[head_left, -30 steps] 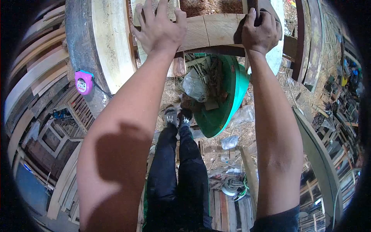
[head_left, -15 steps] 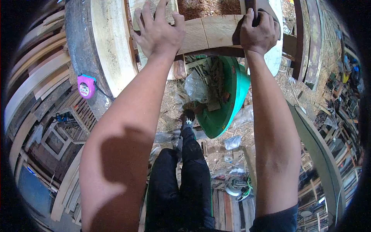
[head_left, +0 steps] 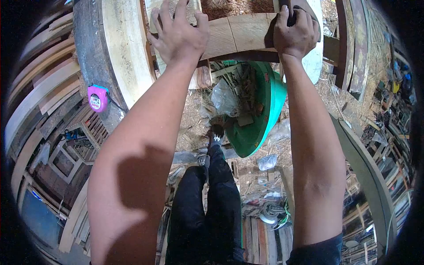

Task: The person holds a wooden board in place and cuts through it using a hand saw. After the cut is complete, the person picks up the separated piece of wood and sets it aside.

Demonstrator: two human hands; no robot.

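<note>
At the top of the head view my left hand lies on a pale wooden board, with its fingers spread and holding nothing. A thin dark line crosses the board between my hands. My right hand is closed at the board's right end. A dark, narrow piece shows between its thumb and fingers; its kind is hard to make out, as its far part runs out of the frame. Long pale planks stretch away on the left of my left hand.
A pink tape measure rests on the dark bench edge at the left. Below the board stands a green tub holding scraps and clear plastic. Stacked timber lines the left side. Wood shavings and offcuts cover the ground around my feet.
Both hands and the board sit slightly higher in the view, the left hand also a little further left. Both hands keep the same shape and place on the wood.
</note>
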